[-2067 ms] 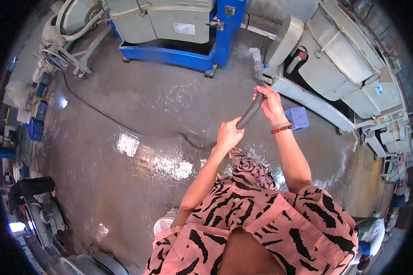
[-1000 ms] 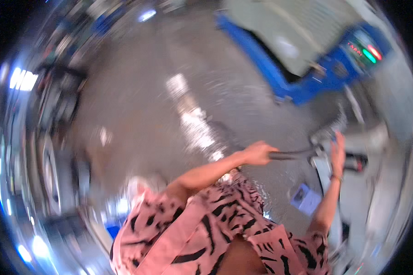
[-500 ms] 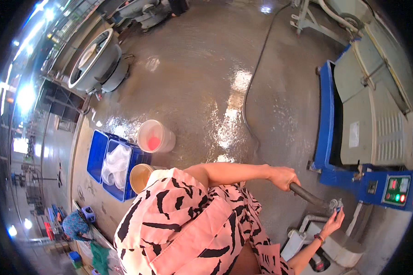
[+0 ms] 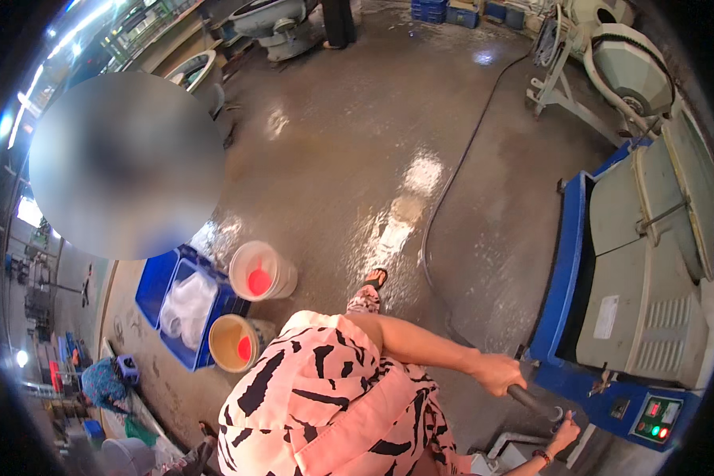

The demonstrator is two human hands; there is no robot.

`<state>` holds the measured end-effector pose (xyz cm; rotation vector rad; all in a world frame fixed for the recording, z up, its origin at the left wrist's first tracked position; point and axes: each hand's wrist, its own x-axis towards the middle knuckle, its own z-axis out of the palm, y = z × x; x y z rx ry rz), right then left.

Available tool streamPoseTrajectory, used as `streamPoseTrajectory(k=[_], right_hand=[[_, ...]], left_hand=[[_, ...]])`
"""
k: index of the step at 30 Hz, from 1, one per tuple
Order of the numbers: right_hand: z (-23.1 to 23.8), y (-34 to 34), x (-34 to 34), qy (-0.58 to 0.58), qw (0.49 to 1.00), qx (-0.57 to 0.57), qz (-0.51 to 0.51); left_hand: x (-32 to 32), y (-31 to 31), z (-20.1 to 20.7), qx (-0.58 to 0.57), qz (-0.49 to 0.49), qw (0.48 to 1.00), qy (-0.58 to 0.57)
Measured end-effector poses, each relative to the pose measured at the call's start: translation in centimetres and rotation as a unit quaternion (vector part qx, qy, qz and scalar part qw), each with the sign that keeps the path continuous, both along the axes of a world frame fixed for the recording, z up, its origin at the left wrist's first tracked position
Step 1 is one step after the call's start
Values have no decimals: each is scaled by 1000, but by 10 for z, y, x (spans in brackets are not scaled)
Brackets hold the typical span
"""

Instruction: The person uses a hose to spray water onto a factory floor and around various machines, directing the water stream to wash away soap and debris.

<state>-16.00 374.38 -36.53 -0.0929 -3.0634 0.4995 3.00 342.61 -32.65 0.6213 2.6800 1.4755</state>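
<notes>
My left hand is closed around a thick dark grey hose, at the lower right. Just beyond it, my right hand, with a beaded bracelet on the wrist, is closed at the hose's end. Its fingers pinch a small metallic fitting there; the exact kind is too small to tell. The hose's thinner-looking length trails back over the wet floor. My left arm reaches across in front of my pink and black patterned clothing.
Right of my hands stands a blue-framed machine with a lit control panel. At left are blue crates holding white material, a white bucket and a yellowish bucket. A person stands far off; another is lower left.
The view has shifted, and both hands now appear lower in it. My left hand still grips the hose, my right its end. A sandalled foot and a large blurred patch have come into view.
</notes>
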Motion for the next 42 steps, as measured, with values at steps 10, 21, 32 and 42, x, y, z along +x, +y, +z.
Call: streamPoseTrajectory(k=[10,21,32,42], right_hand=[[174,-293,46,344,770,-537,9],[27,-662,58,102,894,-342,273],[-106,-829,-134,87,850,-520,7],[50,-1041,-370,310,762,-568,5]], left_hand=[[-75,-255,103,374,78,924,-21],[-139,-505,224,656,113,746,-28],[-247,-751,321,667,49,743,-34],[-391,-1016,417,582,-98,806,39]])
